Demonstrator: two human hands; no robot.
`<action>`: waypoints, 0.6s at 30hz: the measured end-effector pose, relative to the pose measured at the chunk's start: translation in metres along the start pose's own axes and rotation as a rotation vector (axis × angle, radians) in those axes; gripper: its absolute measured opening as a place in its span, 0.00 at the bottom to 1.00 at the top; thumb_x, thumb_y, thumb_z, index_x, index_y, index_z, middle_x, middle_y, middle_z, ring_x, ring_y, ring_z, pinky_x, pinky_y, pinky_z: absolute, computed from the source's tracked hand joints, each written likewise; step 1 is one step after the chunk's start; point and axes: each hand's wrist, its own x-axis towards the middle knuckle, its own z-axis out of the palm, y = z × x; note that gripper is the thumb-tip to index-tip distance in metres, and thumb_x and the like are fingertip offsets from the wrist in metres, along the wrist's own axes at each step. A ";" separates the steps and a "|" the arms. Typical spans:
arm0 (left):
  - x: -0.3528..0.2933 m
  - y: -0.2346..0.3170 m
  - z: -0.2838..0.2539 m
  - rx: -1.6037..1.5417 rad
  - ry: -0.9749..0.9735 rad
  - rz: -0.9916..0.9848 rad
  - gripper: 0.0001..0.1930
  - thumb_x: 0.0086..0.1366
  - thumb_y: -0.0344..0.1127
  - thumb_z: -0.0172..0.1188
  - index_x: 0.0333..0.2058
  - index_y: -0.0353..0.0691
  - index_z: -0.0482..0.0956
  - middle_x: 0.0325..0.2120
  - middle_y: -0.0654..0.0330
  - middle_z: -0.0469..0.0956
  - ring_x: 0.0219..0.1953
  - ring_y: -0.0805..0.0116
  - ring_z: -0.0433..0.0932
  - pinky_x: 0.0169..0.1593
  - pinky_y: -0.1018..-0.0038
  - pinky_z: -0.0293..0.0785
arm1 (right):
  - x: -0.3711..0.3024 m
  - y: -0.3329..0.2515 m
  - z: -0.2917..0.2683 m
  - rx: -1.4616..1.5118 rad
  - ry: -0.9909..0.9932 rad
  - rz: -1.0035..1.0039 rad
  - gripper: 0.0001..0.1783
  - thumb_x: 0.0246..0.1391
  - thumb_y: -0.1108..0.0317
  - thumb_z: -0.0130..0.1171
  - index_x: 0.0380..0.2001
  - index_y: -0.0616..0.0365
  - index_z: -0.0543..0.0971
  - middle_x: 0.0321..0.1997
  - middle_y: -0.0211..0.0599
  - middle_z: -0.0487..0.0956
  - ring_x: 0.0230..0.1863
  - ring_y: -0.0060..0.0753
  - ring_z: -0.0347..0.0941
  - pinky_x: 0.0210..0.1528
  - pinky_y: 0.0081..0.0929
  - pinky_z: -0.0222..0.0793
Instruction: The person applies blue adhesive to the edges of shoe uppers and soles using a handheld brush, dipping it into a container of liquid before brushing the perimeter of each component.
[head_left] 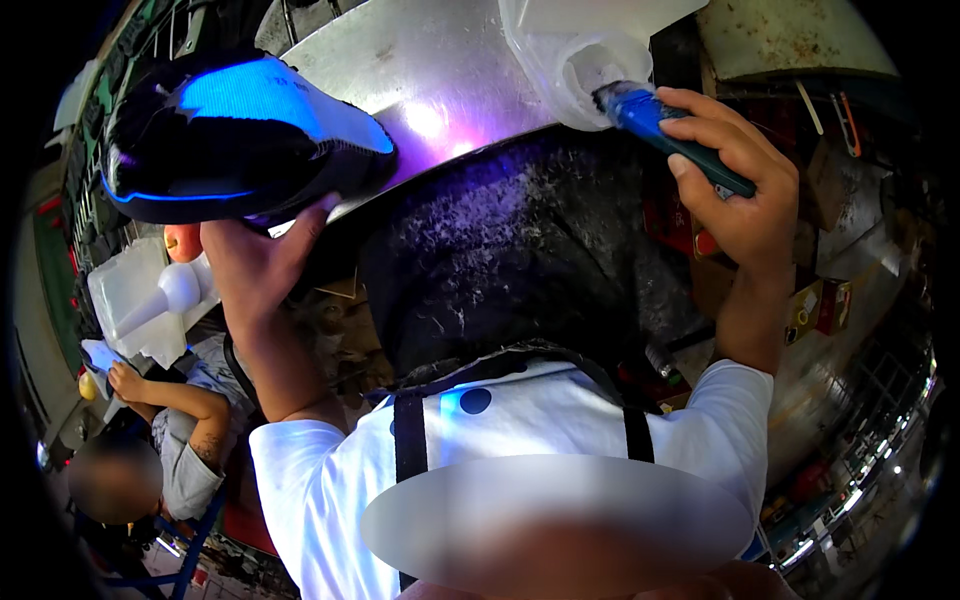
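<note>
My left hand [260,260] grips a black shoe [240,165] from below, its thumb along the near side. The shoe lies on its side at the left, with a panel glowing bright blue and a thin blue line along its lower edge. On the right, my right hand [735,165] is wrapped round a brush [670,130] with a dark blue-green handle. The brush's dark bristles reach the mouth of a white plastic container [530,45], at a round cup-like opening [585,70]. Whether the bristles touch anything inside cannot be seen.
A shiny metal tabletop [370,50] with a purple glare spans the top. A black apron [480,260] with pale residue covers my lap. At the left are a white plastic bottle [178,287] and another person's hand [125,380]. An orange-handled tool [848,125] lies far right.
</note>
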 end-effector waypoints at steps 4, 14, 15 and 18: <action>0.006 -0.017 -0.005 -0.081 0.005 -0.076 0.36 0.42 0.25 0.83 0.51 0.26 0.74 0.45 0.52 0.81 0.46 0.62 0.82 0.53 0.67 0.80 | -0.015 0.012 0.011 0.102 -0.016 0.139 0.14 0.54 0.74 0.66 0.44 0.66 0.85 0.49 0.50 0.85 0.46 0.38 0.85 0.48 0.29 0.80; 0.001 -0.095 0.018 -1.161 -0.395 -0.264 0.46 0.49 0.47 0.78 0.60 0.30 0.66 0.48 0.50 0.80 0.47 0.57 0.84 0.53 0.62 0.81 | -0.005 -0.002 0.099 1.442 0.028 0.156 0.33 0.62 0.70 0.49 0.67 0.76 0.60 0.58 0.63 0.76 0.49 0.44 0.79 0.45 0.31 0.78; -0.012 -0.103 0.033 -1.302 -0.424 -0.292 0.45 0.50 0.47 0.77 0.61 0.30 0.66 0.49 0.49 0.80 0.48 0.57 0.83 0.53 0.62 0.81 | 0.008 -0.015 0.108 1.429 0.011 0.151 0.33 0.61 0.71 0.48 0.68 0.75 0.61 0.56 0.58 0.76 0.44 0.35 0.75 0.40 0.28 0.73; -0.049 -0.109 0.074 -1.650 -0.489 -0.304 0.44 0.53 0.48 0.74 0.63 0.30 0.65 0.51 0.47 0.78 0.49 0.54 0.83 0.53 0.60 0.82 | 0.028 -0.042 0.137 1.202 0.026 0.072 0.31 0.64 0.71 0.45 0.69 0.68 0.64 0.52 0.49 0.76 0.38 0.27 0.69 0.38 0.25 0.70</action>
